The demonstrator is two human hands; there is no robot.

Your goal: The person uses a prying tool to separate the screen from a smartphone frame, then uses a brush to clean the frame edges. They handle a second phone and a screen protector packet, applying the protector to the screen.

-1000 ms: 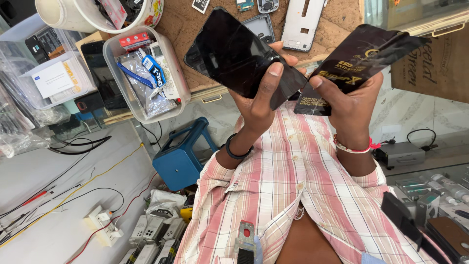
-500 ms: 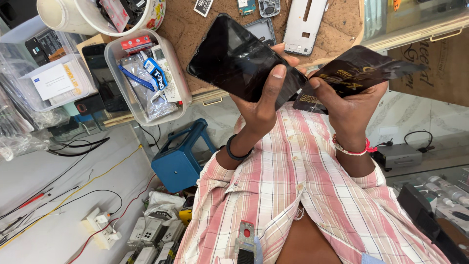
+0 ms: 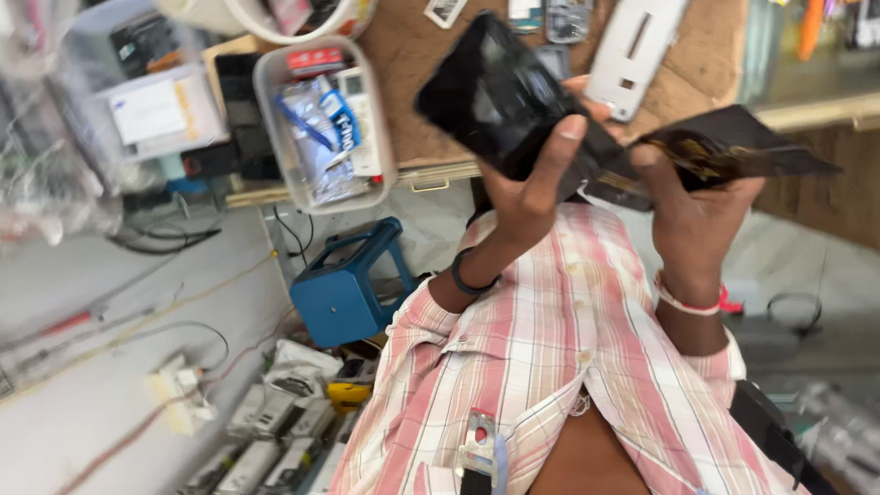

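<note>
Above a cluttered workbench, left hand grips a dark phone; right hand clamps a dark packet.

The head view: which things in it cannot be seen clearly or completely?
- Dark pouch in the right hand: motion blur hides its gold print.
- Black phone: the left hand covers its lower end.
- White tub: cut off by the top edge.
- Clear plastic box: its packets are too blurred to tell apart.
</note>
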